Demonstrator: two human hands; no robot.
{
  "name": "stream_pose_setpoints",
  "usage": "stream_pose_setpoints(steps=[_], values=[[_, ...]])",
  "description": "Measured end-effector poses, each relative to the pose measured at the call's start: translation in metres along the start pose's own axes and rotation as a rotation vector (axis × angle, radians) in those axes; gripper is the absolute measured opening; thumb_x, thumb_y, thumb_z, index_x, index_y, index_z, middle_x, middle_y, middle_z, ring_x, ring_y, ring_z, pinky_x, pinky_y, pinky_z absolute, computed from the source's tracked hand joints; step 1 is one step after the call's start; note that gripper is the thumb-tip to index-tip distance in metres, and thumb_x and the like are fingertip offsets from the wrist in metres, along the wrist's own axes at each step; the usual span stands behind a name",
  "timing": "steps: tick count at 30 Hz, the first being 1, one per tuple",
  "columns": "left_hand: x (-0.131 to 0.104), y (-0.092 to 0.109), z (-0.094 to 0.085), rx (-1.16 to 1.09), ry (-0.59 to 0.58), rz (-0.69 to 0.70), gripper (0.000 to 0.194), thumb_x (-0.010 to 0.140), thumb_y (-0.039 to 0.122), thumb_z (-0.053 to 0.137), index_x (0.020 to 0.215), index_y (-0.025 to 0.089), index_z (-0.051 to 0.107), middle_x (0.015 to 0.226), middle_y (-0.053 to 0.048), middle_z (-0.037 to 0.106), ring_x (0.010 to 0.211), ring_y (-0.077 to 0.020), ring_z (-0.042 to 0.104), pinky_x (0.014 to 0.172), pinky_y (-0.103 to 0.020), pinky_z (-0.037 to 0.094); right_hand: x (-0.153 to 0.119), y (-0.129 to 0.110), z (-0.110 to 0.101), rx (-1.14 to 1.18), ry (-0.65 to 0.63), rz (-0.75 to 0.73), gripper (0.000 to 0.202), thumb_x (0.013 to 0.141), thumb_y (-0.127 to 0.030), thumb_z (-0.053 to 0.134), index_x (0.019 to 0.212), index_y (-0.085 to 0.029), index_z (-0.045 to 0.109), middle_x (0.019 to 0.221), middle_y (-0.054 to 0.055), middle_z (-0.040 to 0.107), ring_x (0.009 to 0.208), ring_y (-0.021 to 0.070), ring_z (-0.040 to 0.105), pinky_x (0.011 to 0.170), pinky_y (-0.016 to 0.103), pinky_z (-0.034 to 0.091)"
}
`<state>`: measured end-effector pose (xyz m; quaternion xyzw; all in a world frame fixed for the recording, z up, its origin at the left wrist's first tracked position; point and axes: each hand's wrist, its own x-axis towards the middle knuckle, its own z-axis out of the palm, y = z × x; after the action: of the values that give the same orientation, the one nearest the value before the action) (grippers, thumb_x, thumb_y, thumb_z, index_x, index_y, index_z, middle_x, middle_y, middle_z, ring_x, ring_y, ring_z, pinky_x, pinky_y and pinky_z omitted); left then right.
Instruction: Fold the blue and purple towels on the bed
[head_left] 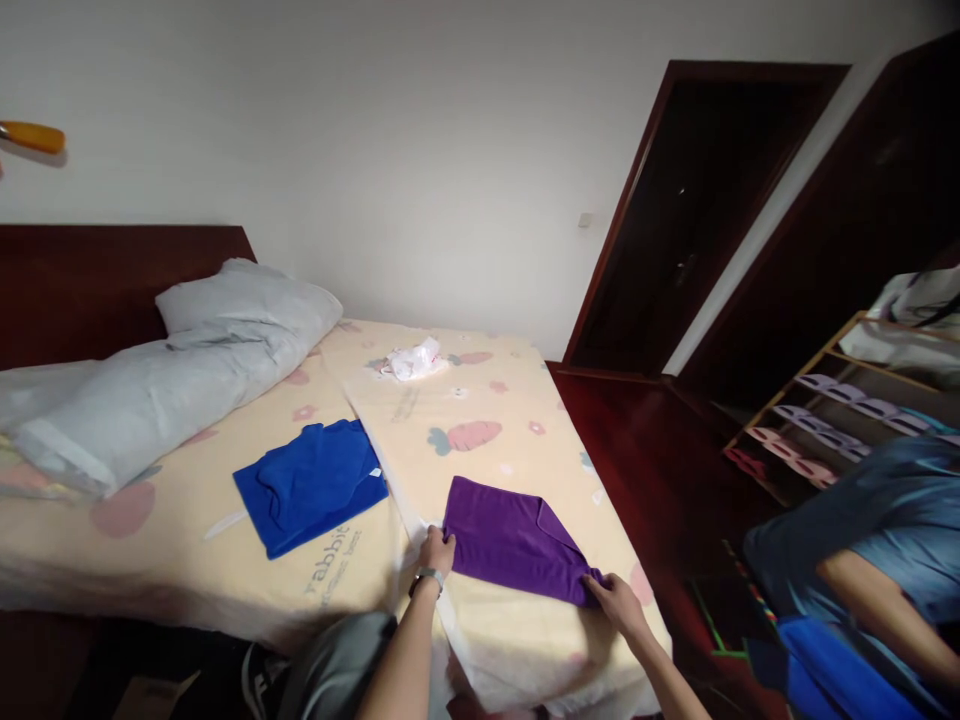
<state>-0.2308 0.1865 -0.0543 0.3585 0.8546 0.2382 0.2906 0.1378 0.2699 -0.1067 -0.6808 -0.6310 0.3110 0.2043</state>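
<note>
A purple towel (510, 535) lies folded on the bed near its front right edge, with one corner turned over along its right side. My left hand (436, 552), with a watch on the wrist, pinches the towel's left edge. At the lower right corner, my right hand (616, 600) grips the cloth between thumb and fingers. To the left lies a blue towel (315, 485), loosely folded in a rumpled stack with a small white tag.
The bed (480, 395) has a carrot-print cover. A white plastic bag (414, 360) and a grey quilt (217, 370) lie on it. At right, a person in a blue shirt (862, 530) is beside a shoe rack (832, 350). A dark door (697, 220) stands behind.
</note>
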Motion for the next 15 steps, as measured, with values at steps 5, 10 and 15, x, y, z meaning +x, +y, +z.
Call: stream_pose_setpoints(steps=[5,10,15], values=[[-0.006,-0.006,-0.005,-0.051,0.001,-0.014,0.015,0.090,0.028,0.057,0.103,0.019,0.053,0.092,-0.005,0.073,0.081,-0.0165,0.070,0.066,-0.022,0.044,-0.010,0.007,-0.004,0.219,0.065,-0.056,0.049,0.063,-0.068,0.054,0.080,-0.022,0.054,0.081,0.009,0.072,0.076,0.0263,0.069,0.068,0.033,0.051],[-0.032,-0.023,-0.009,-0.034,-0.253,-0.046,0.016,0.087,0.029,0.060,0.098,0.022,0.051,0.077,0.000,0.069,0.055,-0.0142,0.064,0.049,-0.022,0.040,-0.036,0.026,-0.011,-0.002,0.078,-0.219,0.038,0.079,-0.048,0.045,0.102,-0.021,0.059,0.093,0.011,0.070,0.080,0.0258,0.069,0.075,0.037,0.053],[-0.054,-0.027,-0.015,0.193,-0.188,0.058,0.017,0.084,0.028,0.064,0.097,0.020,0.055,0.095,-0.007,0.072,0.088,-0.0202,0.069,0.070,-0.026,0.046,-0.057,0.001,-0.003,-0.336,0.167,-0.479,0.038,0.084,-0.022,0.040,0.111,-0.020,0.068,0.118,0.015,0.066,0.104,0.0289,0.063,0.094,0.044,0.048]])
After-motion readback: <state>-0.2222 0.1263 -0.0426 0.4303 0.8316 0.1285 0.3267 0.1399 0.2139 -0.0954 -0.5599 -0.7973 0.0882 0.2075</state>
